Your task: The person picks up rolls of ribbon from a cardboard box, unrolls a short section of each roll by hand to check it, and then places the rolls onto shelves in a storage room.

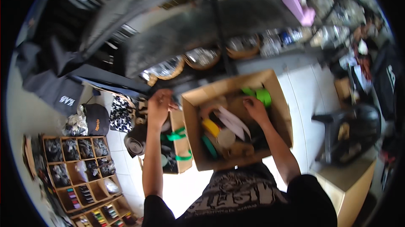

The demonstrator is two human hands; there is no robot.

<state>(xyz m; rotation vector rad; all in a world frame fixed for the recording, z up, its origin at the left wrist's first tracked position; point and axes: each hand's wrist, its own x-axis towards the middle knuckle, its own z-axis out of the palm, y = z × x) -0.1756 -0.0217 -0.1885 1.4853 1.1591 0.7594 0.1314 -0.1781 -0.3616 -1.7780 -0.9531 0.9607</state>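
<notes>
Brown cardboard box [230, 87], open-topped, right against the wearer's front. Walls look stiff; judged best carried by opposite walls or from beneath, contents loose enough to shift. Bright green roll [263, 96] inside, far right corner, right hand [255, 108] just beside it; contact unclear. Roll looks light, soft, likely to unwind; better taken across its rim, layers pressed together.

Right grip: fingers loosely curled; cannot tell whether anything is pinched. Left hand [159, 104]: outside the box, fingers bent, blurred; cannot tell if its grip holds anything.

Other contents, near to far: cream disc [226, 138], yellow roll [211, 128], long white strip [232, 123]. They lie jumbled, crowding low access; the far right corner looks freer.

Left: second box [181, 147], green straps [179, 158] over its wall, partly behind the left forearm. Beyond: dark grey coil [135, 144]. Farther right, black plastic chair [350, 136]. Farthest, wicker basket [203, 67] of clear packets, low on a dark rack.
</notes>
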